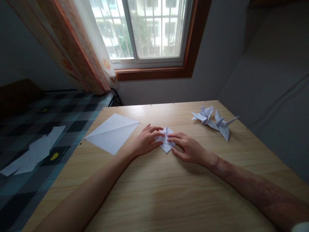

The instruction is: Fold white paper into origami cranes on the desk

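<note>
Seen from the head camera, a small folded piece of white paper (pixel 166 140), roughly diamond-shaped, lies flat near the middle of a light wood-grain table (pixel 154 193). Both hands rest on it. The left hand (pixel 145 141) comes in from the left, palm down, with its fingers spread and bent slightly so the tips press on the paper's left half; it is neither clenched nor gripping anything. The right hand (pixel 188 149) mirrors it from the right, its extended fingertips touching the paper's right half along the centre crease, pressing rather than grasping. Both forearms stretch across the tabletop towards the viewer. To the left of the left hand, and apart from it, lies a larger white paper sheet (pixel 112 132) with a diagonal crease. Well to the right, near the table's far edge, two finished white paper cranes (pixel 204 116) (pixel 223 126) sit just beside each other. Beyond the table's left edge is a dark checkered bed cover (pixel 72 116) with loose white paper offcuts (pixel 31 154) on it. Behind it hang a peach patterned curtain (pixel 82 48) and a wood-framed window (pixel 149 29).
</note>
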{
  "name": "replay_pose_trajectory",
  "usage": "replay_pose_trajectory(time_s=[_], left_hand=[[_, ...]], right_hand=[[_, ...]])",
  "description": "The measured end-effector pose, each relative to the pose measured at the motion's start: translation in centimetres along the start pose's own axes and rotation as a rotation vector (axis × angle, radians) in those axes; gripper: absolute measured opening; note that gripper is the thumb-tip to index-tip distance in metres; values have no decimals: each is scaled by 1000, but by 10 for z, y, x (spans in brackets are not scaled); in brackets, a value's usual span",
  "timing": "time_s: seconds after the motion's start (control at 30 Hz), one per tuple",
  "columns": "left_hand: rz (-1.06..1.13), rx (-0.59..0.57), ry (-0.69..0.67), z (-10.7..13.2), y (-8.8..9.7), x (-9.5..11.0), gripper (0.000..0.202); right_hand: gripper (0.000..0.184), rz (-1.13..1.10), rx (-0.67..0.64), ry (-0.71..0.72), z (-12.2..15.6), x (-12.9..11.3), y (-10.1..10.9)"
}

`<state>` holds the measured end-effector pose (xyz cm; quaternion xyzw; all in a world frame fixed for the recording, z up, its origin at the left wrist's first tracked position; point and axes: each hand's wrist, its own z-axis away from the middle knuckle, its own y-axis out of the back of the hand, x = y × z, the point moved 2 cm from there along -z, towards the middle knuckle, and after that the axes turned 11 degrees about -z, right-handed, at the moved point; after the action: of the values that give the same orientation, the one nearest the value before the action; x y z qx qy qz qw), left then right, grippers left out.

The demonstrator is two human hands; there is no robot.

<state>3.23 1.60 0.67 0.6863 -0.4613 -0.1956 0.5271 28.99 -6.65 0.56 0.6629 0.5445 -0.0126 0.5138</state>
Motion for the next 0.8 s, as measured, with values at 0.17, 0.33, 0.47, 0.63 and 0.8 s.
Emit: replay_pose_trajectory(time_s=[0.17,0.33,0.47,0.63,0.8], left_hand=[[24,-35,-37,-1,2,4,27],[71,-36,-94,-1,2,9,32],[16,-8,-129,-3,0,14,25],[-86,55,-126,-5,-5,27,22],[-225,111,-66,-4,-4,34,32]], right_hand=[[26,29,38,-26,-3,0,-1],[13,105,100,-45,-4,4,-1],[18,113,116,-57,-3,5,-1],[20,96,88,-23,-3,1,-1],[16,105,92,3,-3,1,-2]])
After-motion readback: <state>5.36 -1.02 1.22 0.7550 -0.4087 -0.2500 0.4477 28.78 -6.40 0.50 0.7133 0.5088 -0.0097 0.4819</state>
